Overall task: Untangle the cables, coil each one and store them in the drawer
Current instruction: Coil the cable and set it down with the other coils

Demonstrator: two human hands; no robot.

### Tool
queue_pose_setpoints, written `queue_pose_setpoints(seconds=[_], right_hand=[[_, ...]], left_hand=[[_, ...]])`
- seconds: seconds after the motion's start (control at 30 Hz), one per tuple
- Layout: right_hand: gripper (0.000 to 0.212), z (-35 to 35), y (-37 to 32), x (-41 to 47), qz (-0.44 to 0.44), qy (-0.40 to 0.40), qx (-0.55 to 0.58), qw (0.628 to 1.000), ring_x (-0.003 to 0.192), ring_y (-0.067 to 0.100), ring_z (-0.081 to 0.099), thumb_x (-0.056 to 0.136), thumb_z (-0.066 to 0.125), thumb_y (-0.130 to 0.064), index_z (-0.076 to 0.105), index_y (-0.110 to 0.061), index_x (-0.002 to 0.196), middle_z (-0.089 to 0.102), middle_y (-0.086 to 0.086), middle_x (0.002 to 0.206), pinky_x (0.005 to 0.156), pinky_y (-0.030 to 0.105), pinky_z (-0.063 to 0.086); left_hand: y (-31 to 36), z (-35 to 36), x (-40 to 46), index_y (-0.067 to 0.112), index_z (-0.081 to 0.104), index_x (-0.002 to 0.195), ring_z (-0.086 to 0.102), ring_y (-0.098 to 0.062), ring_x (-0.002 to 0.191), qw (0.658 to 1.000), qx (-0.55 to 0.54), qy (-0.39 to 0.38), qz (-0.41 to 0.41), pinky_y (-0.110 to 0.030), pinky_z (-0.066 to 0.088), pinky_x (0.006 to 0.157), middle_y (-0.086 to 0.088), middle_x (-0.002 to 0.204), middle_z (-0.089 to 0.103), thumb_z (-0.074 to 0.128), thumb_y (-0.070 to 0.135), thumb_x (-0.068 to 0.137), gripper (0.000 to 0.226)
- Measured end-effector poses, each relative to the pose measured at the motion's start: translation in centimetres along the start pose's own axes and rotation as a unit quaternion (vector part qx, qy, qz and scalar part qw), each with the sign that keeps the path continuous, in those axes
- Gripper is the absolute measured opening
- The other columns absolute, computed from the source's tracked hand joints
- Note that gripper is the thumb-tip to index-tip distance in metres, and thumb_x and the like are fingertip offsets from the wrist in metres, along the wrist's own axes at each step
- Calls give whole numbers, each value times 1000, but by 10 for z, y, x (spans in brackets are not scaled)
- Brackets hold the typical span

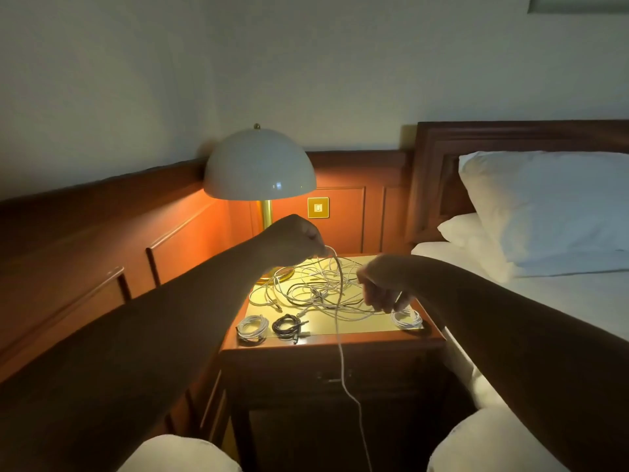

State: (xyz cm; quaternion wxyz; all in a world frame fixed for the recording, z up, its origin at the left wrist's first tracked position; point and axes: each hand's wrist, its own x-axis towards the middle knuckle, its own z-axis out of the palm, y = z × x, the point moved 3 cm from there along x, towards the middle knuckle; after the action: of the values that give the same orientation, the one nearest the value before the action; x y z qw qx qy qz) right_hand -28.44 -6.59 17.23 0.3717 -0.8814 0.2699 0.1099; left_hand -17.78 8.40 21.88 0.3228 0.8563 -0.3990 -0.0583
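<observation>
Left hand pinches white cable, hanging centre-frame past tangle; right hand nearer tangle, curled, grip unclear

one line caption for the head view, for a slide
Both hands pull a white cable from the tangle on the nightstand.

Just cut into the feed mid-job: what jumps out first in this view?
The lit dome lamp at the back of the nightstand glows orange over a tangle of cables spread on its top. The left hand pinches a white cable that trails off the front edge, and the right hand is curled at the tangle. Three coils, white, black and white, lie along the front.
</observation>
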Motion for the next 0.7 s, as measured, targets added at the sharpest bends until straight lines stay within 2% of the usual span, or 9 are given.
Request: queue_pose_setpoints(seconds=[0.1, 0.17, 0.27, 0.37, 0.43, 0.5, 0.57, 0.63, 0.7], right_hand=[[64, 10, -10, -8, -21, -126, 240, 962, 68, 25, 64, 100, 35, -51, 72, 0, 89, 72, 16, 82, 70, 30, 46], [66, 17, -14, -8, -39, -142, 341, 929, 84, 29, 68, 98, 36, -58, 68, -1, 107, 73, 17, 96, 77, 35, 50], [45, 31, -17, -1, -46, -100, 426, 898, 90, 28, 72, 103, 37, -34, 65, -2, 119, 74, 16, 101, 84, 39, 54], [38, 42, -14, 6, -24, -80, 512, 855, 78, 24, 72, 103, 28, -14, 64, -2, 106, 73, 13, 83, 76, 39, 56], [37, 52, -10, 8, -3, -72, 521, 851, 58, 14, 57, 102, 25, -12, 60, -6, 91, 59, 7, 64, 57, 27, 47], [36, 61, -7, 10, -4, -65, 489, 870, 47, 11, 37, 99, 24, -14, 54, -12, 80, 45, 2, 57, 49, 23, 29], [35, 71, -5, 12, -23, -92, 492, 865, 47, 11, 29, 99, 26, -20, 50, -15, 73, 40, 0, 57, 48, 24, 21], [35, 76, -3, 16, -34, -141, 551, 822, 47, 11, 26, 98, 31, -25, 46, -16, 69, 36, -1, 58, 47, 24, 20], [27, 79, 0, 20, -43, -184, 613, 767, 46, 11, 25, 94, 35, -27, 42, -15, 71, 35, 1, 59, 41, 21, 22]], left_hand=[[0, 13, -11, 9, 69, 80, 55, -15, 69, 992, -108, 58, -10, -23, 40, 61, 0, 72, 62, 76, 21, 86, 16], [-1, 26, -15, 9, 67, 80, 54, -14, 69, 986, -154, 59, -11, -24, 40, 63, 1, 72, 61, 74, 19, 87, 14], [-4, 43, -18, 12, 69, 86, 55, -12, 78, 989, -136, 46, 18, -23, 41, 66, 3, 86, 61, 75, 23, 87, 13], [-14, 52, -21, 29, 69, 86, 51, -8, 90, 997, -9, 45, 62, -22, 39, 68, 8, 103, 52, 80, 33, 80, 13], [-21, 59, -23, 35, 63, 80, 53, -11, 91, 994, -12, 71, 80, -26, 43, 70, 10, 101, 53, 79, 32, 80, 16], [-25, 67, -22, 32, 59, 82, 58, -15, 89, 989, -93, 86, 73, -31, 47, 76, 8, 98, 58, 72, 26, 86, 15], [-31, 75, -22, 24, 60, 94, 58, -14, 89, 974, -218, 47, 33, -32, 44, 77, 3, 99, 62, 63, 20, 94, 5], [-39, 86, -22, 19, 62, 99, 56, -12, 90, 948, -317, -5, -14, -30, 41, 77, 1, 97, 61, 55, 21, 97, 8], [-53, 97, -23, 19, 64, 96, 59, -17, 94, 926, -369, -11, -76, -32, 43, 80, -3, 97, 63, 50, 29, 100, 18]])
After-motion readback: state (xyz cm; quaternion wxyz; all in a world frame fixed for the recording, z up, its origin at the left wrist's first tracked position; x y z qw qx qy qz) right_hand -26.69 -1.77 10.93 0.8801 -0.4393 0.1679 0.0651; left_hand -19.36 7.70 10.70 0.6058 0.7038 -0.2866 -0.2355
